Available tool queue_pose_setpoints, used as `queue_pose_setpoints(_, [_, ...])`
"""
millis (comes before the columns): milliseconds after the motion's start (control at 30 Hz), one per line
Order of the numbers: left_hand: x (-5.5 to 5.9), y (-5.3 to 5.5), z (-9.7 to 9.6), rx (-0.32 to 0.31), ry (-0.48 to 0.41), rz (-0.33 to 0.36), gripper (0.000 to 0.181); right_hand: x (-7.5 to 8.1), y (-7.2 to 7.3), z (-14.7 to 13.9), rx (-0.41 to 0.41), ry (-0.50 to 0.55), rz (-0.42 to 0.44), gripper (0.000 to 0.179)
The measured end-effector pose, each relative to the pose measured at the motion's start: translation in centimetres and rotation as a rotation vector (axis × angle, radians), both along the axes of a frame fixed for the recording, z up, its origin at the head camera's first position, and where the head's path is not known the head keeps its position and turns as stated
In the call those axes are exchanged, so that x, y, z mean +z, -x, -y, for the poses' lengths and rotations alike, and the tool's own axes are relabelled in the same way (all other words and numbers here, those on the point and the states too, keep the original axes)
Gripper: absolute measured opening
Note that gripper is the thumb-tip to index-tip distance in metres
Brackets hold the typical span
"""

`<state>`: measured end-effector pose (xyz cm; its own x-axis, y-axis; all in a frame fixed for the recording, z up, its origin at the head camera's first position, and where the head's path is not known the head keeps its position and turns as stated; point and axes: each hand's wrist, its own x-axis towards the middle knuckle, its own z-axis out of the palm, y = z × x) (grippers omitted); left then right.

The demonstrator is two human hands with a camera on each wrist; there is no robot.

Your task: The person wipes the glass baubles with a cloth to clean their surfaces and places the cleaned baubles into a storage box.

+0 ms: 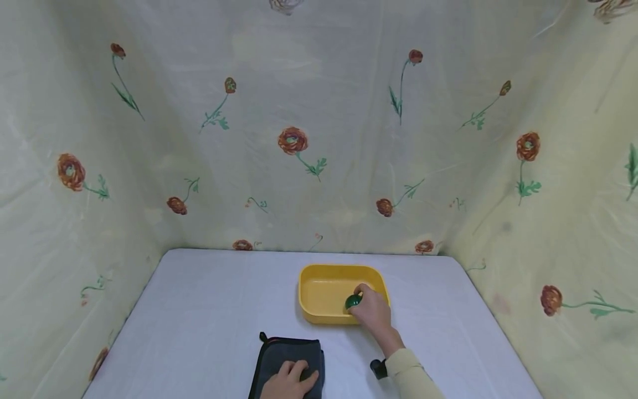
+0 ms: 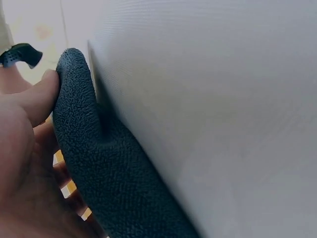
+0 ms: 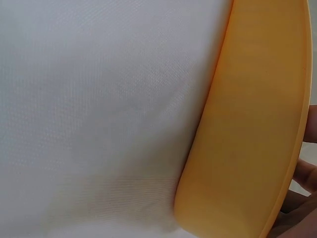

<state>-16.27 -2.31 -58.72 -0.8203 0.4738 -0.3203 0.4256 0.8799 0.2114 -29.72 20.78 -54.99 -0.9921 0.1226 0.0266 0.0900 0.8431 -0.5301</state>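
A dark grey folded cloth (image 1: 279, 354) with black edging and a small corner loop lies at the front of the table. Its towel-like pile (image 2: 124, 163) shows close up in the left wrist view. On top of this cloth rests my left hand (image 1: 289, 382), fingers slightly bent and spread, thumb (image 2: 47, 94) against the fabric. My right hand (image 1: 372, 310) pinches a shiny green round object (image 1: 353, 301) over the front right part of a yellow rectangular tray (image 1: 319, 320). In the right wrist view, only fingers (image 3: 307, 173) show, beyond the tray's wall (image 3: 247, 124).
A white cover lies over the table (image 1: 209, 299). Flower-printed sheeting (image 1: 339, 166) hangs behind it and along both sides. A small black device (image 1: 379, 368) sits by the right sleeve (image 1: 411, 371).
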Motion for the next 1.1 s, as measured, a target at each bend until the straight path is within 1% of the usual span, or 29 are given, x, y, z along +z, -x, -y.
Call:
queue_pose_setpoints(133, [0.1, -0.1, 0.1, -0.002, -0.009, -0.004, 0.066, 0.2, 0.1, 0.2, -0.007, 0.001, 0.031, 0.039])
queue_pose_setpoints(300, [-0.1, -0.2, 0.2, -0.007, -0.009, -0.012, 0.065, 0.3, 0.3, 0.4, -0.01, -0.006, 0.065, 0.04])
queue_pose_setpoints(500, [-0.2, -0.1, 0.2, -0.005, -0.005, -0.011, 0.065, 0.5, 0.2, 0.4, -0.005, -0.054, 0.084, 0.045])
queue_pose_setpoints(633, [-0.1, 0.0, 0.1, 0.002, -0.006, -0.013, 0.068, 0.7, 0.0, 0.2, -0.012, -0.073, 0.074, 0.05])
queue_pose_setpoints(800, [-0.1, -0.1, 0.1, -0.012, -0.01, -0.039, 0.068, 1.0, -0.2, -0.3, -0.021, -0.047, 0.075, 0.052])
queue_pose_setpoints(933, [-0.2, -0.1, 0.3, -0.025, -0.019, -0.043, 0.067, 1.2, -0.5, -0.6, -0.017, -0.049, 0.054, 0.047])
queue_pose_setpoints(1100, [0.0, 0.3, 0.4, -0.021, -0.016, -0.019, 0.069, 1.9, -0.7, -0.9, -0.008, -0.043, -0.022, 0.038])
